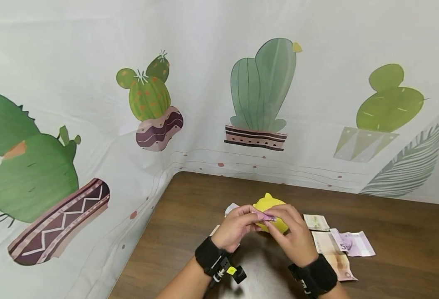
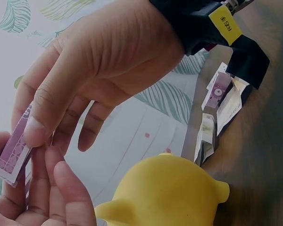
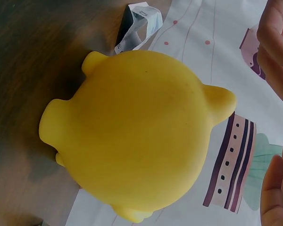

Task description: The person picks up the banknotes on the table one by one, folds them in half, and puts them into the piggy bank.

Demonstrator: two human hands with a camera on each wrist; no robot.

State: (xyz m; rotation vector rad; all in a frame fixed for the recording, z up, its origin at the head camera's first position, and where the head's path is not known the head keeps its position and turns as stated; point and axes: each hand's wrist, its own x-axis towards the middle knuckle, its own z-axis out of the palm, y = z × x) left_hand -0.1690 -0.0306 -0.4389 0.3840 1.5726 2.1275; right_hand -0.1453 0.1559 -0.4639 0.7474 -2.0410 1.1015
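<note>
In the head view my left hand (image 1: 236, 226) and right hand (image 1: 292, 236) meet above the table and pinch a purple banknote (image 1: 270, 218), folded into a narrow strip. The left wrist view shows the right thumb pressed flat on the folded note (image 2: 12, 157), with left fingers around its lower end. Just beyond the hands stands a round yellow piggy bank (image 1: 267, 202), with pointed ears and short feet. It fills much of the right wrist view, where only parts of both hands appear at the right edge.
Right of the hands lie a small greenish banknote (image 1: 316, 222), an orange-brown one (image 1: 329, 249) and a purple one (image 1: 357, 244). A bluish folded note (image 3: 144, 23) lies left of the piggy bank. A cactus-print cloth (image 1: 204, 83) hangs behind the wooden table (image 1: 182, 207).
</note>
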